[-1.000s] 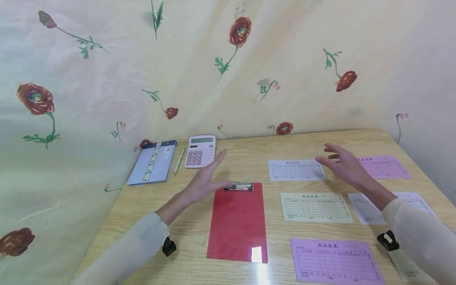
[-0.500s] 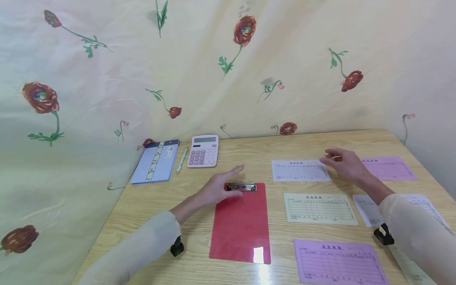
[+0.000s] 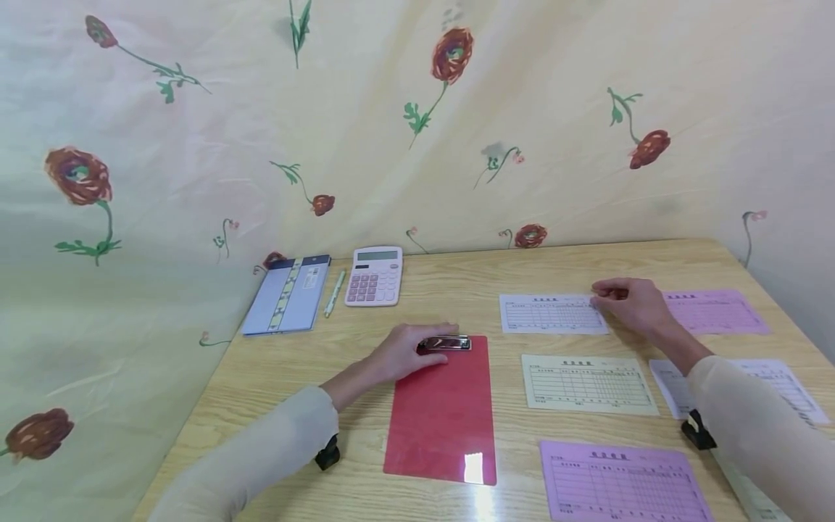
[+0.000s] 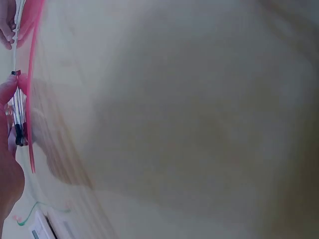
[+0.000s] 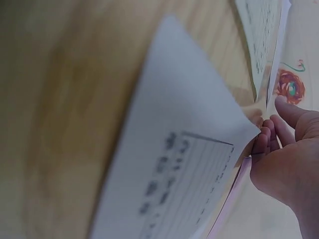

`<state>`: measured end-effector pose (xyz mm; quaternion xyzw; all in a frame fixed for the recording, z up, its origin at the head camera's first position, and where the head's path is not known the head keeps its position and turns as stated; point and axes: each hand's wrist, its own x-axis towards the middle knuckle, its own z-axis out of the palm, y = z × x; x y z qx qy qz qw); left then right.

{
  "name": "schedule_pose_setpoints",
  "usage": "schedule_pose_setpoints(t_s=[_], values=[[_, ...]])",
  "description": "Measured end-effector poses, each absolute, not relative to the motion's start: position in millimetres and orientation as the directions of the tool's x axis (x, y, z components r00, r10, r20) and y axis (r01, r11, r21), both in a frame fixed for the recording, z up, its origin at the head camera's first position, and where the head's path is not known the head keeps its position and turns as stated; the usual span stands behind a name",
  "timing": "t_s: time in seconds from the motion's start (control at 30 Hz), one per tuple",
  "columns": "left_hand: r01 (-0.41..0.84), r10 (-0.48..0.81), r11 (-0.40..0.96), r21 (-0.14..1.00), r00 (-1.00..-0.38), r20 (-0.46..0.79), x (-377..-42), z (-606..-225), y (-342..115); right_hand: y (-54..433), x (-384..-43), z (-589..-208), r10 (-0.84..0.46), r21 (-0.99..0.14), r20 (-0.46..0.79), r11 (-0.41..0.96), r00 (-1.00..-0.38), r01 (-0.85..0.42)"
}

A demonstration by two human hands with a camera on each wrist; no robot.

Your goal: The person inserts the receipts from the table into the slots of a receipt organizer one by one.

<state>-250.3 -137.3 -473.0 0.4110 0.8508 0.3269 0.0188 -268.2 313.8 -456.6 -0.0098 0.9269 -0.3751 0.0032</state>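
A red clipboard (image 3: 443,420) lies on the wooden table with its metal clip (image 3: 446,342) at the far end. My left hand (image 3: 404,351) is at this clip, index finger along its far side and thumb on its near side. The left wrist view shows the thumb against the clip (image 4: 19,107). My right hand (image 3: 633,304) is low over the right end of a white printed slip (image 3: 548,314), its fingers loosely bent and its fingertips at the slip's edge. In the right wrist view the thumb stands apart from the bent fingers.
Right of the clipboard lie a cream slip (image 3: 587,384), a purple slip (image 3: 626,478), another white slip (image 3: 776,384) and a pink slip (image 3: 714,312). A pale slip (image 3: 750,486) is partly under my right sleeve. A calculator (image 3: 375,277), pen (image 3: 335,293) and blue folder (image 3: 283,296) lie back left.
My left hand has come down and right from beside the clipboard onto its clip, the fingers closing around it. My right hand has lowered toward the far white slip, fingers drawing together.
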Motion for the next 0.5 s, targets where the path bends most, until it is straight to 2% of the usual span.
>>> schedule_pose_setpoints(t_s=[0.5], values=[[0.700, 0.699, 0.478, 0.531, -0.669, 0.252, -249.3, -480.1, -136.6, 313.7, -276.3, -459.1, -0.024, -0.659, 0.001, 0.752, -1.000, -0.019]])
